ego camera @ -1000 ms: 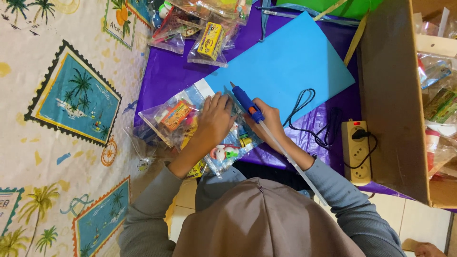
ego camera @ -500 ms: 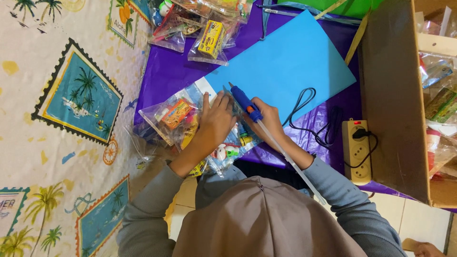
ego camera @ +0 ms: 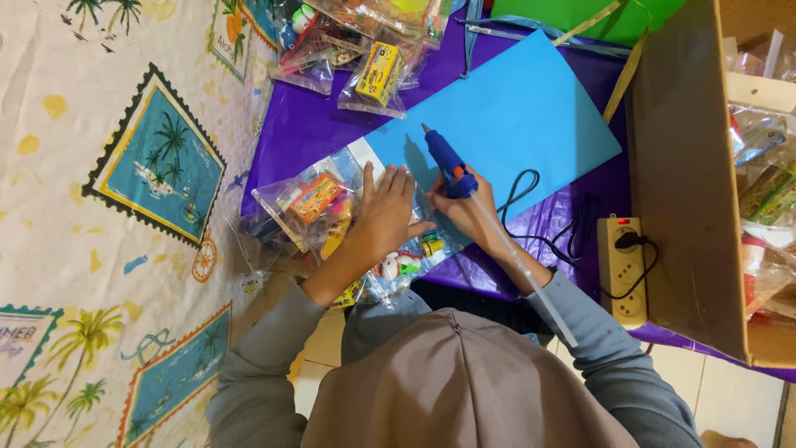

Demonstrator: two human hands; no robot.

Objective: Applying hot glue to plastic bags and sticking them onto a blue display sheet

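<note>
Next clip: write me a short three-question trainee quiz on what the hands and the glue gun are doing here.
1. True or false: the right hand holds a blue glue gun with its nozzle aimed at the blue sheet.
2. What does the left hand press on?
A. the power strip
B. a clear plastic bag of small items
C. the cardboard box
3. Fill in: the glue gun's black cord lies on the ______ cloth.

Key
1. True.
2. B: the palm lies flat on the clear plastic bag, beside the sheet's edge.
3. Purple: the cord loops over the purple cloth towards the power strip.
</note>
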